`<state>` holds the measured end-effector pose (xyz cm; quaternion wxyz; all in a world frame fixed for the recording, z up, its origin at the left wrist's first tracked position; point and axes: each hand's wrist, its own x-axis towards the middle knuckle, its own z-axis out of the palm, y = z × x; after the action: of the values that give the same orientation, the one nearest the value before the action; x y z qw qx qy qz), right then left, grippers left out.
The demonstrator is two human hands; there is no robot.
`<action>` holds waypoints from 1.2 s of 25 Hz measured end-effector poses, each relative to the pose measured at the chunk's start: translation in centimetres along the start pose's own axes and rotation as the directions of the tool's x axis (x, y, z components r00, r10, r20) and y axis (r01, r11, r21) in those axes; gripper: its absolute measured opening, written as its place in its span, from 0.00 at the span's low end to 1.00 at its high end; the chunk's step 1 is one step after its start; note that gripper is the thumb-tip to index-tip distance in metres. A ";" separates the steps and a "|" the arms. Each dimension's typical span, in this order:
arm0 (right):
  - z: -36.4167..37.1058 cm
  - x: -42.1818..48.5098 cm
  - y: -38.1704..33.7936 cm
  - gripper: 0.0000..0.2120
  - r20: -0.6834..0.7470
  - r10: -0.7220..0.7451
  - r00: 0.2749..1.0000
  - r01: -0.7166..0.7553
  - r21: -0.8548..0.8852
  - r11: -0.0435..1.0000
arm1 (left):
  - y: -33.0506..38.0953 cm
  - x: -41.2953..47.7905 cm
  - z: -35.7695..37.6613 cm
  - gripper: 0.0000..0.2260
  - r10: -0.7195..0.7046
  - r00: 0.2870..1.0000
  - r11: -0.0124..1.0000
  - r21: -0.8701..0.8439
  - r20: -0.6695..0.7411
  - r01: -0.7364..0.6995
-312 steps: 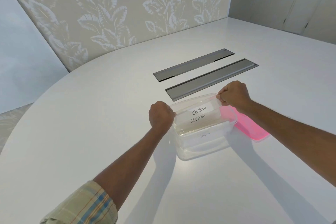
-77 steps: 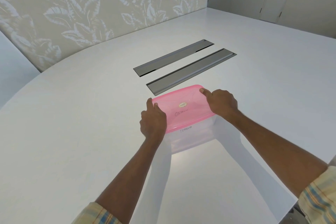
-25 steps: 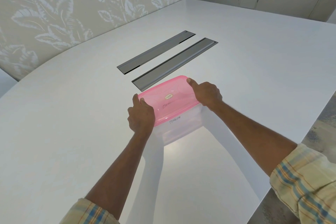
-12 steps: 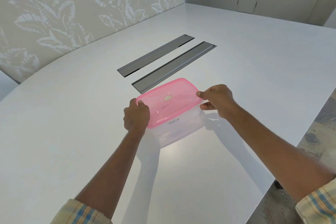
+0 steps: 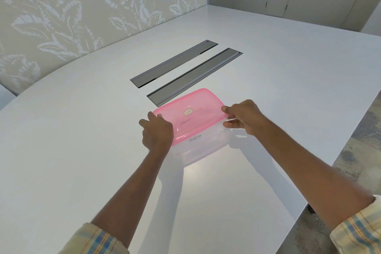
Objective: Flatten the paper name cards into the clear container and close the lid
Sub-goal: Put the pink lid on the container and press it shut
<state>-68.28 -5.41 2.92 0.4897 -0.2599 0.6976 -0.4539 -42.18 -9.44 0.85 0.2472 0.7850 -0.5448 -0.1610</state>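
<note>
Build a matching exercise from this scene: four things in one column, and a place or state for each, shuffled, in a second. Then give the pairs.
Column 1
1. lid
2. card
3. left hand
4. right hand

Column 2
A. inside the container, its writing showing through the clear wall
B. pink, on top of the container
C. fingers resting on the lid's left end
D. pinches the lid's right end

Pairs: 1-B, 2-A, 3-C, 4-D

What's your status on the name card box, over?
Left hand rests on left end of pink lid; right hand pinches its right edge. Lid sits on clear container, PENGUIN card visible inside. Grey table slots beyond, nothing blocking.
</note>
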 end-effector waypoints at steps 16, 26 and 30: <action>0.9 0.5 1.3 0.11 0.097 0.103 0.990 -0.116 0.139 0.983 | 0.3 -0.3 -0.1 0.17 0.042 0.999 0.998 0.040 -0.014 -0.042; 0.0 3.8 -1.5 0.23 0.104 0.007 0.995 0.028 -0.334 0.942 | 0.5 1.6 -1.9 0.20 -0.033 0.998 0.997 -0.074 0.045 0.036; 1.3 5.7 -4.3 0.32 0.098 -0.124 0.987 0.153 -0.413 0.898 | 1.2 3.0 -2.2 0.18 -0.045 0.998 0.989 -0.139 0.050 0.052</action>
<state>-69.59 -12.46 4.10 0.4128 -0.4235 0.7411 -0.3179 -40.90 -12.07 3.33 0.2851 0.7748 -0.5183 -0.2231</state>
